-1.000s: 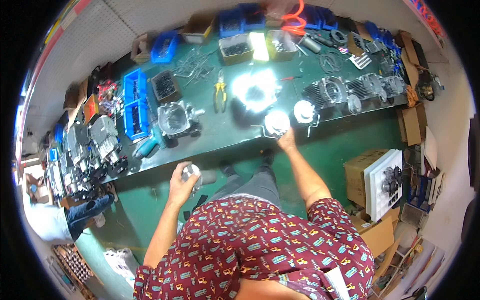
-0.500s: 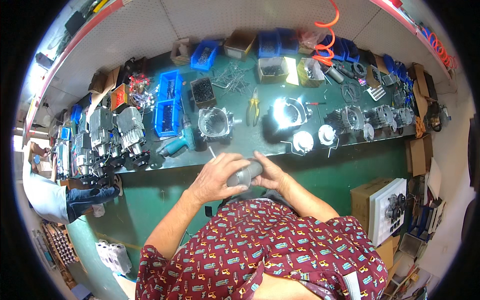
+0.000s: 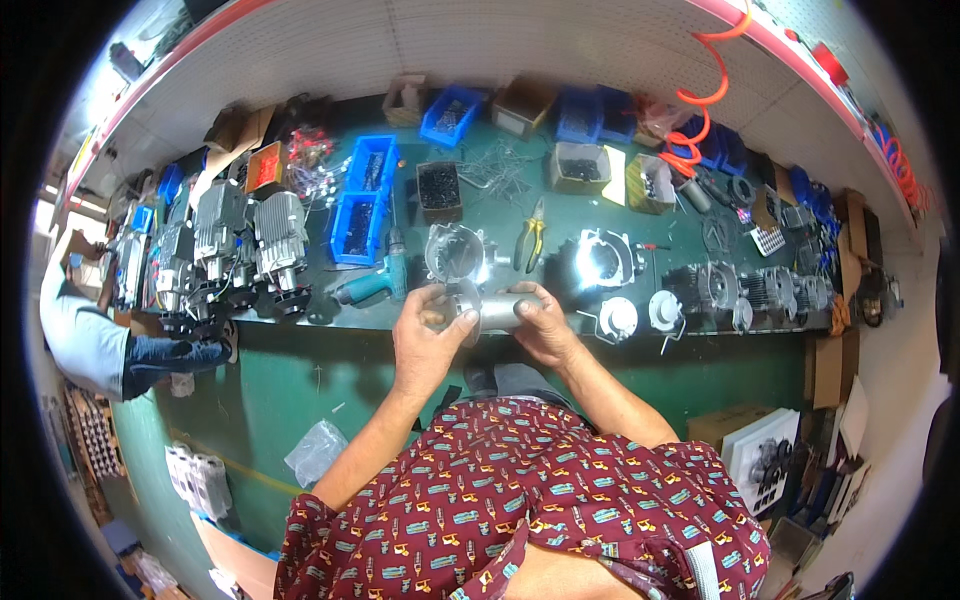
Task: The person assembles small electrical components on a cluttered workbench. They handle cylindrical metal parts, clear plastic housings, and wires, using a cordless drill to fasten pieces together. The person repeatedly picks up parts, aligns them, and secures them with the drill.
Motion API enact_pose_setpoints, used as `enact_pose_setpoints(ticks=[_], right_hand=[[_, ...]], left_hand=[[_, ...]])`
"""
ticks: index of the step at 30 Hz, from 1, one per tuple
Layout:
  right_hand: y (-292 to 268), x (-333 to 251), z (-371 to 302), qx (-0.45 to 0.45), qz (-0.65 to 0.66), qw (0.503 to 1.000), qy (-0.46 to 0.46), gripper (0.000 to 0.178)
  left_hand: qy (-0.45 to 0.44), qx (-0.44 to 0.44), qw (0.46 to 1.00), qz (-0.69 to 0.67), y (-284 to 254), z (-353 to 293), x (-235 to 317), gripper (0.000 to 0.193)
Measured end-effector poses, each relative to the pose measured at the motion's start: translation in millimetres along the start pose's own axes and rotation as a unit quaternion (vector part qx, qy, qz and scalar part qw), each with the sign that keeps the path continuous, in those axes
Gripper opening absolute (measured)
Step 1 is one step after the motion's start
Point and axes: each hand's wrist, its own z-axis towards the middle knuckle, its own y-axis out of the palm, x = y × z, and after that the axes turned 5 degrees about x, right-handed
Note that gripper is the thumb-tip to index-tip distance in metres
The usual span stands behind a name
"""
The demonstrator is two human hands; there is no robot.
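A grey metal cylinder with a wide round flange (image 3: 497,311) lies sideways between my two hands at the near edge of the bench. My left hand (image 3: 424,335) is closed around the flanged end, its thumb pressed on the flange. At the plain end, my right hand (image 3: 545,328) grips with thumb and fingers. Just beyond them stands an open round cast metal housing (image 3: 438,243), partly covered by the cylinder and my left hand. Yellow-handled pliers (image 3: 532,244) and a teal power drill (image 3: 366,287) lie on either side of that housing.
Assembled finned motors (image 3: 280,240) crowd the left of the green bench (image 3: 500,202); a second housing (image 3: 604,258) and white round parts (image 3: 618,320) are at right. Blue bins (image 3: 358,228) hold small parts. A coiled orange hose (image 3: 712,98) hangs down. Another person (image 3: 88,320) stands far left.
Both hands have carried the cylinder forward, away from my body, to the bench edge. It has turned from slanting to nearly level across. The head view has shifted slightly.
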Motion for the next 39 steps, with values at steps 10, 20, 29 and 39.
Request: enact_pose_setpoints(ticks=[10,20,29,39], right_hand=[[10.9,-50.4,57.3,-0.14,-0.099,0.985,0.01,0.039],[115.7,-141.4,112.9,-0.372,-0.604,0.687,-0.158,0.058],[135.0,-136.7,147.1,-0.307,-0.643,0.701,0.025,0.034],[153.8,-130.9,160.9,-0.374,-0.737,0.553,-0.109,0.032]], left_hand=[[-0.078,0.003,0.988,-0.133,-4.6,30.2,18.5,0.045],[0.179,-0.015,0.959,0.219,-12.4,61.3,50.1,0.054],[0.269,-0.056,0.923,0.27,-26.9,87.1,44.4,0.056],[0.267,-0.072,0.925,0.259,-32.6,93.9,36.7,0.054]])
